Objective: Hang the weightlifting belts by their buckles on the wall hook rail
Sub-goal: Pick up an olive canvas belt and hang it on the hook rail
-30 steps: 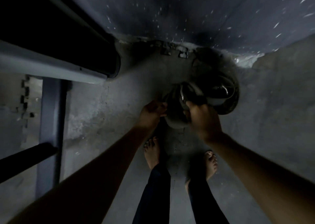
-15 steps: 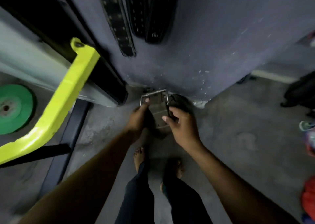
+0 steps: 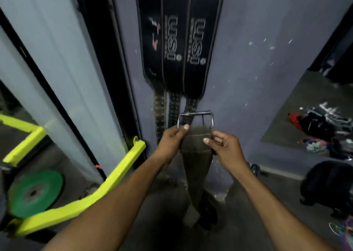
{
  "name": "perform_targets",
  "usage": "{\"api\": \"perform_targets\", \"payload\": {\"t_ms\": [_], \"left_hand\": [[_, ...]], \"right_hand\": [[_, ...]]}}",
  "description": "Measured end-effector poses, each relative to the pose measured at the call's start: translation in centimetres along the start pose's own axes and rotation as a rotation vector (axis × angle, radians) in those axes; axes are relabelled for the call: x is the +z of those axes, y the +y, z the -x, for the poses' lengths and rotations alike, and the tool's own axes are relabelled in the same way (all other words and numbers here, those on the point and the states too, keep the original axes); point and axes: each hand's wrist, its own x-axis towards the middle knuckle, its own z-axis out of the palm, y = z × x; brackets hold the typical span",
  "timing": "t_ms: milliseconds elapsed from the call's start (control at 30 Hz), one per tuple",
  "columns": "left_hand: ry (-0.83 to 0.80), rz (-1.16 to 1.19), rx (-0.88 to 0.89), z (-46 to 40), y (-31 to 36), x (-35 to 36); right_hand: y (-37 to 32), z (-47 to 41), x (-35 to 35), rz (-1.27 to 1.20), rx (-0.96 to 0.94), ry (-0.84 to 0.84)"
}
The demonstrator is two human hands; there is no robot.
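Observation:
I hold a dark olive weightlifting belt point(image 3: 195, 155) up in front of the grey wall. Its steel buckle point(image 3: 195, 118) points upward above my fingers. My left hand point(image 3: 172, 141) grips the belt's left edge just under the buckle. My right hand point(image 3: 224, 147) pinches the right edge at the same height. The rest of the belt hangs down to the floor between my arms. Three black belts point(image 3: 172, 46) hang flat on the wall above; their tops and the hook rail are out of view.
A bright yellow machine frame point(image 3: 107, 180) and a green weight plate point(image 3: 33, 193) stand at the left. A pale pillar point(image 3: 63, 75) rises beside them. Dark bags point(image 3: 328, 185) and coloured items point(image 3: 317, 145) lie on the floor at the right.
I have risen from the floor with the belt in both hands. The buckle now sits higher against the wall, and the hanging belts fill more of the view.

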Motion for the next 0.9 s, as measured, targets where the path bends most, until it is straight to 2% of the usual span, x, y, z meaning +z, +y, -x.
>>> {"api": "perform_targets", "payload": {"t_ms": [200, 333, 600, 900], "left_hand": [[-0.024, 0.033, 0.220, 2.1, 9.9, -0.2], [-0.046, 0.086, 0.332, 3.8, 14.2, -1.5], [-0.108, 0.180, 0.477, 6.9, 18.8, -2.6], [-0.166, 0.202, 0.508, 6.7, 21.9, -5.0]], "right_hand": [[-9.5, 1.3, -0.4, -0.085, -0.160, 0.122], [-14.2, 2.2, 0.0, -0.087, -0.255, 0.124], [-19.8, 3.0, 1.3, -0.053, -0.415, 0.104], [-23.3, 2.3, 2.8, 0.086, -0.481, 0.129]]}}
